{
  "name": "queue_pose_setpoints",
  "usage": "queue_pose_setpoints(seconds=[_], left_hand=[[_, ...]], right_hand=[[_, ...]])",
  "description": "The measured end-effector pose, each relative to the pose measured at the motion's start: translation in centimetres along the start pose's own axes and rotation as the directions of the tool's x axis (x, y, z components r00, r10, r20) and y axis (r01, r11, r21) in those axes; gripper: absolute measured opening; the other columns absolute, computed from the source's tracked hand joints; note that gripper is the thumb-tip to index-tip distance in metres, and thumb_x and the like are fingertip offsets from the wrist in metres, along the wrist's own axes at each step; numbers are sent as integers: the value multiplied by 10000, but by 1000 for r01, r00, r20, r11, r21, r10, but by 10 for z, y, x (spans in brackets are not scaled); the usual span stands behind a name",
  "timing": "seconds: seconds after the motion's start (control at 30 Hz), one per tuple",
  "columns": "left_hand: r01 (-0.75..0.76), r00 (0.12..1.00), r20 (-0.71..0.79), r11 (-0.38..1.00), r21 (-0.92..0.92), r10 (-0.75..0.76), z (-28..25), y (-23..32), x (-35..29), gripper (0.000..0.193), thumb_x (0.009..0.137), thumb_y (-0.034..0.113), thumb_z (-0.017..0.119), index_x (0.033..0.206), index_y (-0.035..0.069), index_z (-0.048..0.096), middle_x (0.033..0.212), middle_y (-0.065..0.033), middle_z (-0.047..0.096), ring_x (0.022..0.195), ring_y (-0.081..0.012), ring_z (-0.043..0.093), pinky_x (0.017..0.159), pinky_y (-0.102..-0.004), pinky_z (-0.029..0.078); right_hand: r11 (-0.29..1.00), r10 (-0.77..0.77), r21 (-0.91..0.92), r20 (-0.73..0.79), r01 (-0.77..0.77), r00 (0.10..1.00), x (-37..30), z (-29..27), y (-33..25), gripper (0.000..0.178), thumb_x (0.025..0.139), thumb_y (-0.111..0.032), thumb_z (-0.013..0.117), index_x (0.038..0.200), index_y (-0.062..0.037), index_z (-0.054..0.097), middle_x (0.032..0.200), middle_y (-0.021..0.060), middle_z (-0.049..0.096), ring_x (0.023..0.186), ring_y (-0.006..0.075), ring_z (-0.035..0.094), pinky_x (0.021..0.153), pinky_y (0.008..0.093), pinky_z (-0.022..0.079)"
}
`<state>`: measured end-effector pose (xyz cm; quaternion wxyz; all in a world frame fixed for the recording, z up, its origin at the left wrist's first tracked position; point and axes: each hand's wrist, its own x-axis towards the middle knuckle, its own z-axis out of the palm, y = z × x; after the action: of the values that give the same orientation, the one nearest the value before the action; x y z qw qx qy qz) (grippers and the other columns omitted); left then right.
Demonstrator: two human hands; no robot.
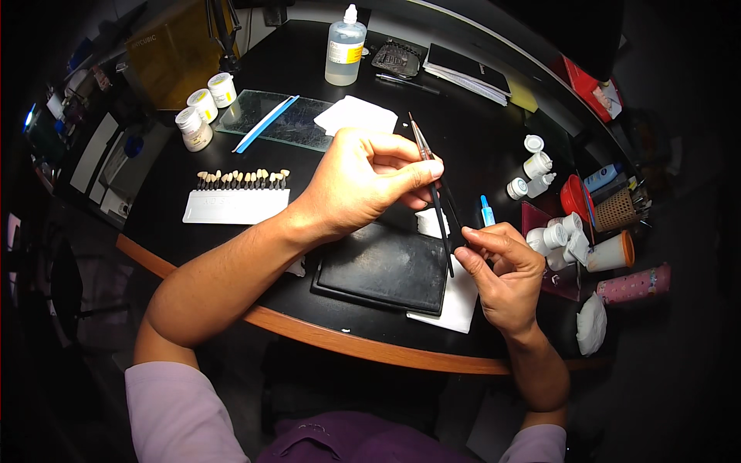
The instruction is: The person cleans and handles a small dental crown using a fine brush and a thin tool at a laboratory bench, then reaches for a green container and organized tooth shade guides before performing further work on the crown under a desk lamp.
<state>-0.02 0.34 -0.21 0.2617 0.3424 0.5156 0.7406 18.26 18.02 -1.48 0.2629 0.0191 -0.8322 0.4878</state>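
Observation:
My left hand is raised above the middle of the desk, its thumb and fingers closed round a thin dark brush. The brush's fine tip points up and away, and its handle runs down toward me. A second slim dark handle crosses close by; its far end is hidden by my left fingers. At its lower end, the thumb and forefinger of my right hand pinch it. Below both hands lies a flat black rectangular case, partly over a folded white paper. A small white object sits behind the case.
A tooth shade guide lies left. Behind are a glass slab with a blue strip, white tissue, jars and a liquid bottle. More jars, a red bowl and a pink cylinder stand right.

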Motion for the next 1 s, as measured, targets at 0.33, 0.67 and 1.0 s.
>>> queue_pose_setpoints(seconds=[0.33,0.67,1.0], left_hand=[[28,999,33,999,19,-29,-3,3,0,222,989,138,749,1094,-58,746,964,-133,761,826,-151,761,733,-256,644],[30,999,25,999,35,-31,-2,5,-1,215,991,127,744,1105,-55,746,960,-139,768,830,-160,763,742,-265,642],[32,999,28,999,37,-33,-3,6,-2,202,988,137,748,1075,-45,748,949,-134,766,829,-161,763,735,-265,640]], right_hand=[[1000,-7,-14,-24,6,1000,1,0,0,305,848,73,811,1127,-49,800,936,52,724,809,92,579,726,237,459],[1000,-4,-14,-95,3,995,2,-1,0,303,845,85,807,1119,-43,798,926,54,714,797,91,572,710,230,452],[999,-15,-29,-79,13,997,2,-1,0,297,844,89,804,1112,-42,799,925,57,713,797,93,576,711,232,455]])
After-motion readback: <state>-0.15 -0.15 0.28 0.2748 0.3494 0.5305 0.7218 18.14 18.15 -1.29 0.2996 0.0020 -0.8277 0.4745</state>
